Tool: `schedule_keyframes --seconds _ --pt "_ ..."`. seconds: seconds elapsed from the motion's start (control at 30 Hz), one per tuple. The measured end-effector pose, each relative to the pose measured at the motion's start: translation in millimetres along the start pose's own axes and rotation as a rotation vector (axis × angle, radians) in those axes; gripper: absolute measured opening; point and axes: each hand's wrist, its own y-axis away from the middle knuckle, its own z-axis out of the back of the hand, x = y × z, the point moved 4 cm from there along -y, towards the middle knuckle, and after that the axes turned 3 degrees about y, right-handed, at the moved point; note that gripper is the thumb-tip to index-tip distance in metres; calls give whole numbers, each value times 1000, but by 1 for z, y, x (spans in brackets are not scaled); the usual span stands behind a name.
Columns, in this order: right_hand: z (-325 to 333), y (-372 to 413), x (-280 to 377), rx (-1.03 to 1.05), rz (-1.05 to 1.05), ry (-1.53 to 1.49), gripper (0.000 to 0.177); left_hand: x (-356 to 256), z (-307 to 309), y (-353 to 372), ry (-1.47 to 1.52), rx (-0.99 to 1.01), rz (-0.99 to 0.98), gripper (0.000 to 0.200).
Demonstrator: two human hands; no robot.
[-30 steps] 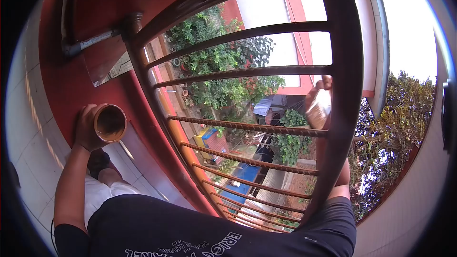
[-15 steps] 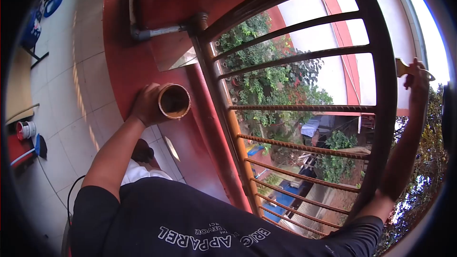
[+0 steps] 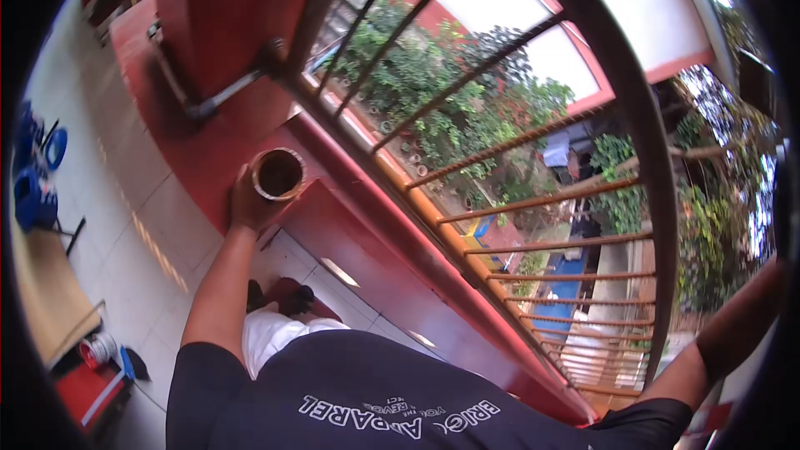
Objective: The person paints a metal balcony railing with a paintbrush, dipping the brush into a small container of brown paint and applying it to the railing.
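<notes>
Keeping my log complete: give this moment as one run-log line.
left hand: holding open cylindrical container | right arm: outstretched beside rebar railing | right hand: not visible

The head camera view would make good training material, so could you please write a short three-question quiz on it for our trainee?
1. Multiple choice: What does the left hand hold?
A) A broom
B) A round container
C) A glass bottle
2. True or false: The right hand shows whole, resting on the shirt.
3. Fill the gap: Beyond the metal railing grow green ____.

Key:
1. B.
2. False: the right forearm runs off to the right edge, and the hand itself is out of view.
3. Plants.
</notes>
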Motion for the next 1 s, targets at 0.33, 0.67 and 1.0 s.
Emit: schedule_keyframes --seconds 0.33,0.67,1.0 --pt "92 106 -107 -673 -417 -1098 34 59 -18 6 190 92 84 65" --pt "196 239 -154 -1448 -608 -1461 33 81 -29 3 121 59 -33 66" --pt "170 294 -55 -791 -543 -1283 29 1 4 5 84 -7 -19 80"
